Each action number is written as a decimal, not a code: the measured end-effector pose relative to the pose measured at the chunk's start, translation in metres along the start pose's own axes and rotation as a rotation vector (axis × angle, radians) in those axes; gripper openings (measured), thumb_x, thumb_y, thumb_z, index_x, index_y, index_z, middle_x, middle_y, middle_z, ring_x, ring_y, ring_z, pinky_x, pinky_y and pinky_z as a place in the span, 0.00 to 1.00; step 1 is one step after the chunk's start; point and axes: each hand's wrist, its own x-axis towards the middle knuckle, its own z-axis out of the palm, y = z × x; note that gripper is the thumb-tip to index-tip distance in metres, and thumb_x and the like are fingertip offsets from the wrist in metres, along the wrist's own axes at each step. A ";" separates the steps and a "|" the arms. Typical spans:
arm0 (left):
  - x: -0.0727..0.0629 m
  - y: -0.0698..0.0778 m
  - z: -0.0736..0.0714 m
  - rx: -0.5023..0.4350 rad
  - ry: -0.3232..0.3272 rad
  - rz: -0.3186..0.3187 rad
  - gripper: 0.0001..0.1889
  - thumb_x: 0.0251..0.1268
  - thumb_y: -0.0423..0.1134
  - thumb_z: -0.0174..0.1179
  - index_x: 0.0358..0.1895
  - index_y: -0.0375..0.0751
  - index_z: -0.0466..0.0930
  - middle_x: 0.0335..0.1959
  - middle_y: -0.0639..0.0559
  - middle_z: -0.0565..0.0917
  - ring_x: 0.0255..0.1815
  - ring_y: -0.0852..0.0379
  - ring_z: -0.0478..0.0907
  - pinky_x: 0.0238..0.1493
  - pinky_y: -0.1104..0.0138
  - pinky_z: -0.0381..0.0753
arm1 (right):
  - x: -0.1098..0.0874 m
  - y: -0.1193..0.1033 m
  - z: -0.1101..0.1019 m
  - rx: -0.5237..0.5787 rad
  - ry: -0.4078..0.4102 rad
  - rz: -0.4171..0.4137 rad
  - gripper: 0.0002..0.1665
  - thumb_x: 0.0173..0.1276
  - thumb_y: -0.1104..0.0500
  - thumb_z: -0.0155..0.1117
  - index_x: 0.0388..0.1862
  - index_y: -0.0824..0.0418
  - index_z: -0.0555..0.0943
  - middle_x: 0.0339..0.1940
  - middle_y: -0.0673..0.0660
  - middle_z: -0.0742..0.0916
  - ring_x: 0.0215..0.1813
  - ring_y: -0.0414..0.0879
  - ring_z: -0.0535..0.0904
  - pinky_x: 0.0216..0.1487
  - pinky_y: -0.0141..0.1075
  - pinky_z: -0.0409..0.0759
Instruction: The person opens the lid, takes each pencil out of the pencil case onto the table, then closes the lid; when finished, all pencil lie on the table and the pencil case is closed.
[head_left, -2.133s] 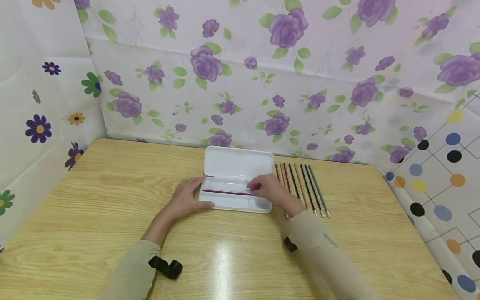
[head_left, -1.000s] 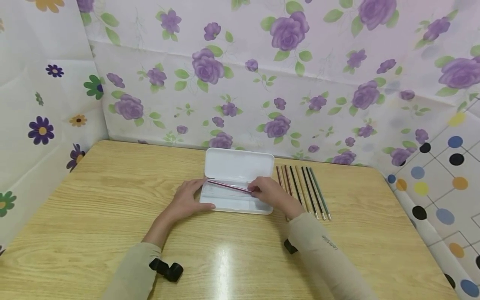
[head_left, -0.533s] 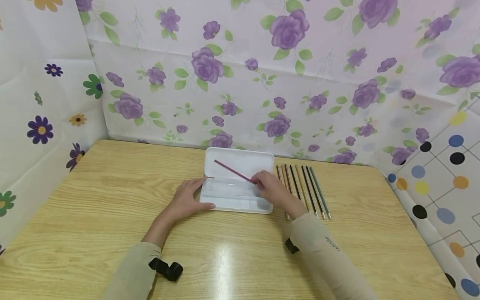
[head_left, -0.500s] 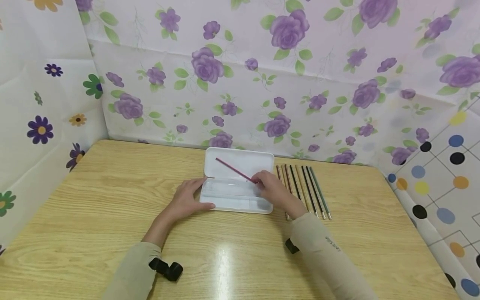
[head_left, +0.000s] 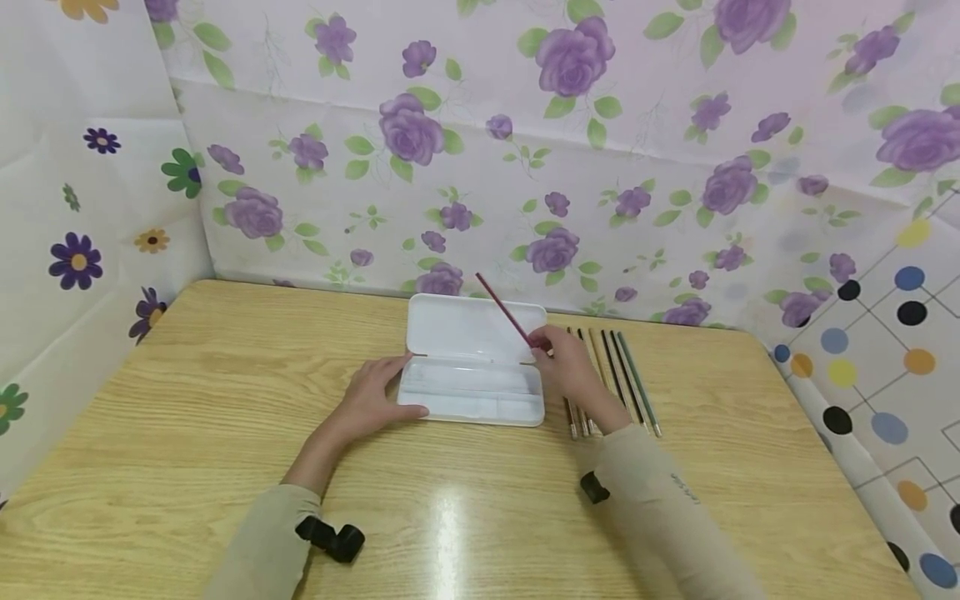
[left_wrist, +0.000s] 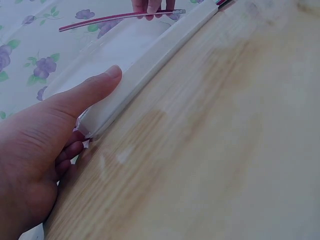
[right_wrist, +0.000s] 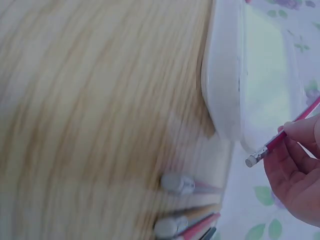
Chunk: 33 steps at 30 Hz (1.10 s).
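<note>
A white pencil case (head_left: 450,407) lies with its lid raised at the back, near the middle of the table. At its left end my left hand (head_left: 367,395) holds the case. The thumb lies along the front wall, and the other fingers curl round the end in the left wrist view. Between thumb and fingertips my right hand (head_left: 566,367) pinches a dark red pencil (head_left: 501,307) above the lid's right side. Its eraser end (right_wrist: 253,159) shows close to the fingers in the right wrist view, and the other end points up and to the left.
Several pencils (head_left: 632,377) lie side by side to the right of the case, partly hidden by my right hand and forearm. A flower-patterned sheet (head_left: 480,192) hangs behind the wooden table (head_left: 240,375). Bare tabletop stretches left and in front of the case.
My right hand has lifted the dark red pencil out of the case, tilted it upward, and carried it right toward the row of pencils. My left hand has stayed at the case.
</note>
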 end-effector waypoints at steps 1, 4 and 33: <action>0.000 0.000 0.000 0.001 0.001 0.001 0.51 0.48 0.57 0.72 0.74 0.38 0.59 0.69 0.36 0.65 0.68 0.35 0.57 0.65 0.39 0.52 | -0.001 0.002 -0.002 0.001 0.008 -0.001 0.09 0.68 0.71 0.59 0.47 0.73 0.79 0.40 0.64 0.84 0.44 0.56 0.80 0.46 0.47 0.79; 0.000 0.000 0.000 0.005 0.005 0.007 0.51 0.48 0.57 0.72 0.74 0.38 0.59 0.69 0.36 0.65 0.68 0.35 0.57 0.65 0.40 0.53 | -0.004 0.006 -0.007 0.017 0.023 0.021 0.10 0.68 0.71 0.59 0.47 0.73 0.78 0.40 0.64 0.84 0.44 0.56 0.79 0.46 0.47 0.79; 0.000 0.001 -0.001 0.011 0.000 0.014 0.51 0.49 0.57 0.72 0.74 0.38 0.59 0.69 0.36 0.65 0.68 0.35 0.57 0.65 0.39 0.53 | -0.048 0.064 -0.076 0.007 0.094 0.303 0.17 0.70 0.64 0.60 0.53 0.73 0.77 0.45 0.67 0.83 0.48 0.59 0.79 0.48 0.48 0.78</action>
